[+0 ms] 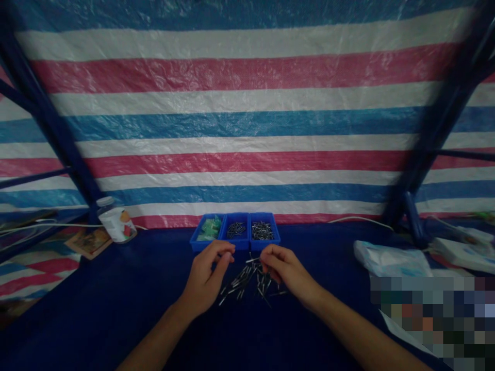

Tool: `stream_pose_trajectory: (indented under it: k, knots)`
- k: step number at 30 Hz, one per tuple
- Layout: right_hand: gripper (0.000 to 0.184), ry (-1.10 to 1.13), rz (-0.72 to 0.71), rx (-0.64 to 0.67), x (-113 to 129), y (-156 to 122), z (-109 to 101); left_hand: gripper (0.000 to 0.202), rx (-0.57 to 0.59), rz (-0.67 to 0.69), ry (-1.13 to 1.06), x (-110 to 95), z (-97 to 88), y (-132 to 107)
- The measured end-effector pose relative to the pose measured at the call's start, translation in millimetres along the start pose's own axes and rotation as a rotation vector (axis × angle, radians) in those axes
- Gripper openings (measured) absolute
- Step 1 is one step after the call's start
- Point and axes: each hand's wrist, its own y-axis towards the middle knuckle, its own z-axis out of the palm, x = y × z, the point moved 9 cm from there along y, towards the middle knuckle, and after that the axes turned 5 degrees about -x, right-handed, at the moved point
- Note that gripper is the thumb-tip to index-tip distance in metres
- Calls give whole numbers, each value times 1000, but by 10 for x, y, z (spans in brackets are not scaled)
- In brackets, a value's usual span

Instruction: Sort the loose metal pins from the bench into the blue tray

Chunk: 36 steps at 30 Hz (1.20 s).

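Note:
Several thin metal pins (247,281) lie in a loose heap on the dark blue table cloth (147,299). My left hand (207,275) hovers at the heap's left edge with thumb and fingers pinched together; what they hold is too small to make out. My right hand (284,268) sits at the heap's right edge, its fingers pinched on a metal pin (254,260) that sticks out to the left. Just behind the hands stand three small blue bins: the left bin (207,229) holds green parts, the middle bin (235,230) and right bin (264,231) hold metal pins.
A white jar with a lid (116,219) stands at the back left beside a printed card (91,241). White plastic bags (390,260) and a white box (462,252) lie at the right. A striped tarp (247,129) forms the back wall, with blue frame posts (50,129) on either side.

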Motion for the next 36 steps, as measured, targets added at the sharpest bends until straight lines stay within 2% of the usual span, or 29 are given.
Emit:
stream_pose_trajectory:
  k: [3, 6, 9, 12, 19, 24, 31, 36]
  knots:
    - [36, 29, 91, -33, -100, 31, -82, 20, -52, -40, 45, 63, -111, 45]
    - [35, 59, 121, -106, -153, 56, -188, 20, -65, -104, 58, 137, -145, 69]
    - [31, 115, 118, -197, -165, 70, -293, 25, -26, -174, 42, 219, -103, 84]
    - [39, 113, 149, -238, -204, 65, -317, 25, 36, -202, 129, 306, -46, 94]
    - [28, -30, 90, -96, -200, 61, -85, 27, 282, -103, 690, 577, 123, 39]
    - [23, -78, 69, -50, -217, 64, -29, 28, 352, -110, 742, 714, 203, 20]
    - [19, -125, 27, -54, -239, 102, -45, 27, 407, -82, 736, 690, 261, 27]
    - [22, -321, -143, -70, -71, 8, -4, 29, 369, -36, 595, 504, 308, 3]
